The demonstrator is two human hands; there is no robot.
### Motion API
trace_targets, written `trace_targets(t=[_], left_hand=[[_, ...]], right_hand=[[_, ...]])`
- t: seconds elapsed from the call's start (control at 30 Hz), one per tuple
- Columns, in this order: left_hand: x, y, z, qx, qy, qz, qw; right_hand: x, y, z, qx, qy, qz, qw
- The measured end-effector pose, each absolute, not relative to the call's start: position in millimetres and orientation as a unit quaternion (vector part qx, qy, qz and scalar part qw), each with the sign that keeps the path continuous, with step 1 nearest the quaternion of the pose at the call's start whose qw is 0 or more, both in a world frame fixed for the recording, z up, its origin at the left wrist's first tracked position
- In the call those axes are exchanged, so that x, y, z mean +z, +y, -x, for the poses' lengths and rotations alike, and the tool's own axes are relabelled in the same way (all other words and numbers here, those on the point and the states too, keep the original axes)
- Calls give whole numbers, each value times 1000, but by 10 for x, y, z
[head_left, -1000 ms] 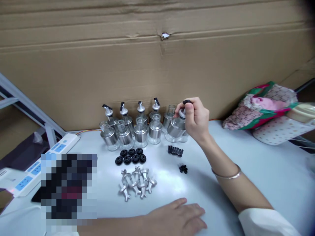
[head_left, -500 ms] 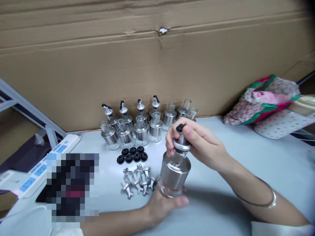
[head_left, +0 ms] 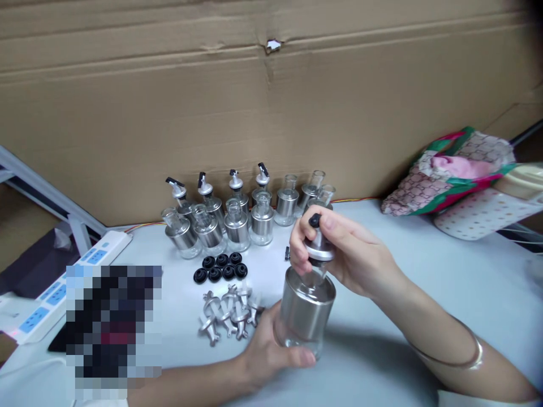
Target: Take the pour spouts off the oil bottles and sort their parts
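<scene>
My left hand (head_left: 271, 347) is wrapped round the lower part of a glass bottle (head_left: 307, 305) with a brushed-metal sleeve. Above it, the fingers of my right hand (head_left: 348, 246) close on a silver pour spout (head_left: 319, 247) with a black tip, at the neck of this bottle. Part of the spout is covered by those fingers, and how deep it sits in the neck I cannot tell. Left of the bottle lie several loose metal spouts (head_left: 229, 311). Behind them, black rubber stoppers (head_left: 222, 261) are laid out in two rows.
Bottles with spouts (head_left: 207, 198) stand along the cardboard wall (head_left: 169, 113), with open bottles (head_left: 237, 226) before and beside them. A power strip (head_left: 76, 285) and a blurred dark object (head_left: 114, 316) lie left. At right are a patterned bag (head_left: 416, 183) and a dotted container (head_left: 475, 217).
The bottle has shifted slightly right and down in view, with both hands still on it. A small black piece now shows beside my right fingers. The whole view has moved a little.
</scene>
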State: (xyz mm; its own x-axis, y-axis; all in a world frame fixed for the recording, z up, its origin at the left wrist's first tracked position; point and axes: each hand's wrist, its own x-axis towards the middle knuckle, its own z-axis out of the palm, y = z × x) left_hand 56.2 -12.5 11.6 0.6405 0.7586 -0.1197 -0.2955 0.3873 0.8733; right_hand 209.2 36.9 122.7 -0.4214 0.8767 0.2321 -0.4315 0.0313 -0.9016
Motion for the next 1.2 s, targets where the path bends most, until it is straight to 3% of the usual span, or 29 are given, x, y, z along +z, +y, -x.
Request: trace_targets(t=[0.23, 0.47, 0.6, 0.93, 1.2], left_hand=[[39, -177, -516, 285, 241, -545, 751], [22, -199, -545, 327, 291, -591, 677], [42, -176, -548, 306, 297, -598, 679], [-80, -89, -481, 211, 272, -552, 759], [-230, -77, -543, 99, 23, -380, 919]], right_hand=[[982, 388, -1900, 700, -497, 243, 451], [949, 265, -1785, 495, -610, 445, 430], [976, 236, -1786, 453, -633, 466, 421], [974, 290, -1813, 645, -561, 341, 392], [667, 439, -1751, 815, -438, 79, 372]])
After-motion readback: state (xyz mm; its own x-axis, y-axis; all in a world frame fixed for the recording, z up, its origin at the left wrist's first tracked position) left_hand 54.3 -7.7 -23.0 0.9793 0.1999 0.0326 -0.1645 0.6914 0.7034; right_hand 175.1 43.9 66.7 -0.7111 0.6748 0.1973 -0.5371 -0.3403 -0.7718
